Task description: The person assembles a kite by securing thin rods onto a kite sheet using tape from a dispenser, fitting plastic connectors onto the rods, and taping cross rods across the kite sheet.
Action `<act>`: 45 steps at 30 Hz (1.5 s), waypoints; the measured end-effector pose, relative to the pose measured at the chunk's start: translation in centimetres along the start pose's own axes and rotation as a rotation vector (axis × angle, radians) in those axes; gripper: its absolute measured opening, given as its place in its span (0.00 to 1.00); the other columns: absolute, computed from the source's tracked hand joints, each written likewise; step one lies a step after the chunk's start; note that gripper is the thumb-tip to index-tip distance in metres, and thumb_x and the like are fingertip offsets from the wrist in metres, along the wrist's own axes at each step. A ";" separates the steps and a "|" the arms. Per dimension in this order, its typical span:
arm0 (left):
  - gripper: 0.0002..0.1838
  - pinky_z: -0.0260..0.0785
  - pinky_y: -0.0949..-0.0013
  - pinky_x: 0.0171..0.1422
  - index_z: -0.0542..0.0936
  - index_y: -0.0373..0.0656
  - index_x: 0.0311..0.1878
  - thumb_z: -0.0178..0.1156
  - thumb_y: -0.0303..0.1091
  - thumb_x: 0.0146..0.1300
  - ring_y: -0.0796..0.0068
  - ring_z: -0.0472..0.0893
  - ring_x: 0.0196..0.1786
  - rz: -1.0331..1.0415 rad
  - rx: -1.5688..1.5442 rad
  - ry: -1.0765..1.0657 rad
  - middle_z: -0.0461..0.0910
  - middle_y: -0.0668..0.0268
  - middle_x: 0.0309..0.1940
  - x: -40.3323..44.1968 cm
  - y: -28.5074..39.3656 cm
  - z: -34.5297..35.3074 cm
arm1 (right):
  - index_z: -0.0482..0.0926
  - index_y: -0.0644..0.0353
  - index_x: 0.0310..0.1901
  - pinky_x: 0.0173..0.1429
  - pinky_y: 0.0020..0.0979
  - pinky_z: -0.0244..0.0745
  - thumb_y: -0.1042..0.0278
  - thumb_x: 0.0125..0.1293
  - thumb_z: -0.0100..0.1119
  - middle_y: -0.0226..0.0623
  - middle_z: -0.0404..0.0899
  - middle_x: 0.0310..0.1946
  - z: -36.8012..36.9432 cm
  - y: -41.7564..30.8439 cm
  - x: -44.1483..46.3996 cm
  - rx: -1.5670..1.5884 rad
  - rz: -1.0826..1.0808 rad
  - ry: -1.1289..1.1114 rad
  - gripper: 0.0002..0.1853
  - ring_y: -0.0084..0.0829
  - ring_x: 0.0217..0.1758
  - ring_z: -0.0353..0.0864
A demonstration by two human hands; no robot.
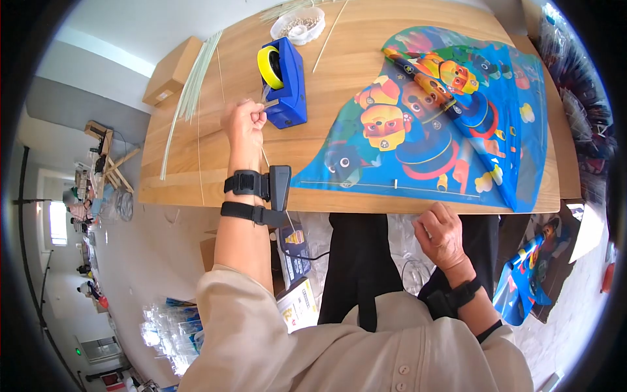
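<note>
Beside blue tape dispenser (288, 85), our L hand (245, 120) is fisted, R hand (441, 234) half-curled by table edge (313, 204); can't tell what either holds. White bowl (320, 25) w/ small bits (288, 28).

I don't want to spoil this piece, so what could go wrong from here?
The left hand is right by the front of the blue tape dispenser, so it might get nicked if there is a cutting edge there. The printed sheet reaches the front of the table, close to the right hand, so a brush could shift it. The sheet is also folded over itself, so it may crease if pressed.
</note>
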State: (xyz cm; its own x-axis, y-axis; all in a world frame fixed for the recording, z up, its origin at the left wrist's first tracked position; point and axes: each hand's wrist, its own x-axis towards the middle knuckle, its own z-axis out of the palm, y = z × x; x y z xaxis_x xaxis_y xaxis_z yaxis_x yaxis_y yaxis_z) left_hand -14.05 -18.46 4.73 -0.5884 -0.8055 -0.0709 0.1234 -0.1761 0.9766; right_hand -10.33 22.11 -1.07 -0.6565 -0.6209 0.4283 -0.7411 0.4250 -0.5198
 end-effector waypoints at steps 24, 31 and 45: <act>0.09 0.52 0.79 0.19 0.68 0.42 0.24 0.57 0.17 0.50 0.84 0.64 0.17 -0.358 0.019 0.043 0.67 0.71 0.18 -6.9 -3.5 1.6 | 0.67 0.61 0.24 0.34 0.40 0.68 0.75 0.47 0.60 0.41 0.67 0.26 0.5 0.6 -0.8 0.004 -0.016 0.062 0.09 0.43 0.31 0.71; 0.18 0.55 0.79 0.17 0.66 0.35 0.45 0.57 0.17 0.49 0.81 0.70 0.20 -0.361 0.011 -0.216 0.77 0.55 0.27 -19.3 -4.9 6.4 | 0.68 0.60 0.24 0.36 0.39 0.69 0.73 0.47 0.61 0.40 0.68 0.28 0.4 0.7 -1.2 0.040 0.008 0.027 0.10 0.43 0.32 0.72; 0.14 0.55 0.82 0.17 0.66 0.36 0.45 0.55 0.20 0.55 0.84 0.69 0.21 -0.400 0.096 -0.290 0.81 0.54 0.31 -23.1 -7.0 9.5 | 0.73 0.60 0.31 0.34 0.39 0.70 0.74 0.44 0.63 0.39 0.71 0.28 0.7 0.6 -1.0 0.127 0.094 0.105 0.11 0.42 0.32 0.75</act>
State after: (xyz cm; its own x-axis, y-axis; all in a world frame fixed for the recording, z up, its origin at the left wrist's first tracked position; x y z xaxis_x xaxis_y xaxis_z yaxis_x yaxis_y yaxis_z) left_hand -8.92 6.78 1.49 -0.7742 -0.4929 -0.3971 -0.2228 -0.3751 0.8998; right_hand -10.02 22.49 -2.33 -0.7377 -0.5078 0.4449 -0.6568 0.3874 -0.6470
